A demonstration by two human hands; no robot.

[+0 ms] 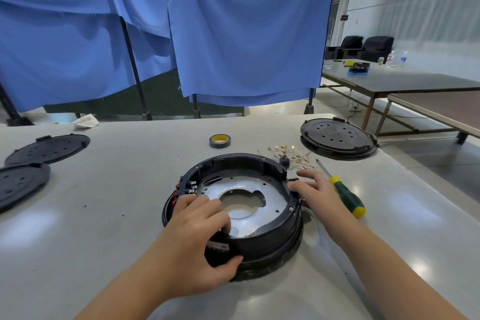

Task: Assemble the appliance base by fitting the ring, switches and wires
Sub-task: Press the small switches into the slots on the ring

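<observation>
A left hand [197,239] grips the black appliance base [233,213] mid-surface, fingers curled over its near wall; the right hand [315,193], fingers relaxed, apparently steadies the ring. Wires [291,154] wait beyond; fitting them looks next.

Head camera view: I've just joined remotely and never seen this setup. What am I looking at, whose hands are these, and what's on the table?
There is no machine here, just a person working bare-handed. The single picture comes from a camera on their head, looking forward and down.

In the middle of the pale table sits the round black appliance base, with a metal plate inside it. The left hand grips its near rim, thumb outside. The right hand rests against its right edge; what its fingers touch is hard to tell.

Nearby lie a green and yellow screwdriver, a tangle of thin wires, a roll of tape and three black perforated lids.
</observation>
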